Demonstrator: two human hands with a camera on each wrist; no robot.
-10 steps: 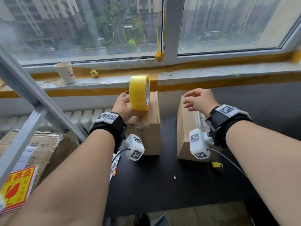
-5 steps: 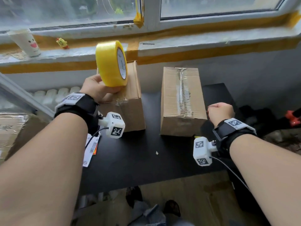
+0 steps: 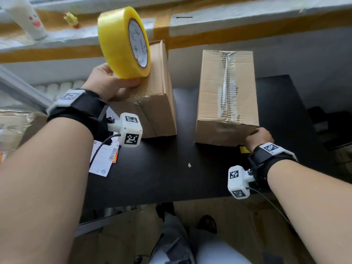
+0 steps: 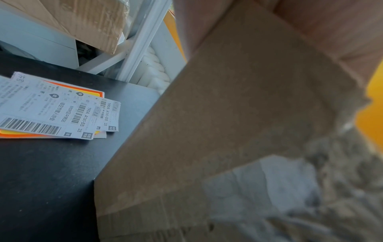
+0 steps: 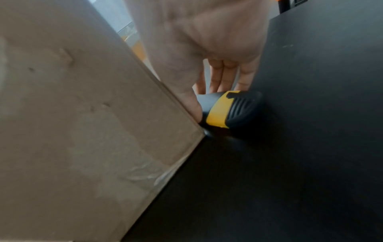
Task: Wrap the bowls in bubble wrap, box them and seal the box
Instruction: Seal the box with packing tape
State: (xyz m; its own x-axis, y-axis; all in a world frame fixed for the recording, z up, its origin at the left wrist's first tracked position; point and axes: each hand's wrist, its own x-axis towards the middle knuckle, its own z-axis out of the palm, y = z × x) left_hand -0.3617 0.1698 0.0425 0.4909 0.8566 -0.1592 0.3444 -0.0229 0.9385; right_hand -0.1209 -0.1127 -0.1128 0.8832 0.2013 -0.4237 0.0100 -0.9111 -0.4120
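My left hand (image 3: 114, 80) grips a yellow tape roll (image 3: 123, 42) from below and holds it upright over the left cardboard box (image 3: 156, 103). The roll's yellow edge (image 4: 371, 114) shows beside that box (image 4: 228, 114) in the left wrist view. A second box (image 3: 226, 88), its top seam taped, stands to the right. My right hand (image 3: 259, 137) is down at that box's near right corner. There its thumb and fingers (image 5: 223, 78) pinch a black and yellow utility knife (image 5: 228, 109) lying on the table against the box (image 5: 72, 114). No bowls or bubble wrap are in view.
Both boxes stand on a black table (image 3: 171, 178). Shipping labels (image 3: 103, 159) lie at its left edge. A paper cup (image 3: 28, 20) and a small yellow toy (image 3: 71, 20) sit on the windowsill behind. More cardboard (image 4: 82, 21) is stacked left of the table.
My right hand dropped from the right box's top to its near right corner and reached the knife. The left hand tilted the tape roll slightly; the head looks further down.
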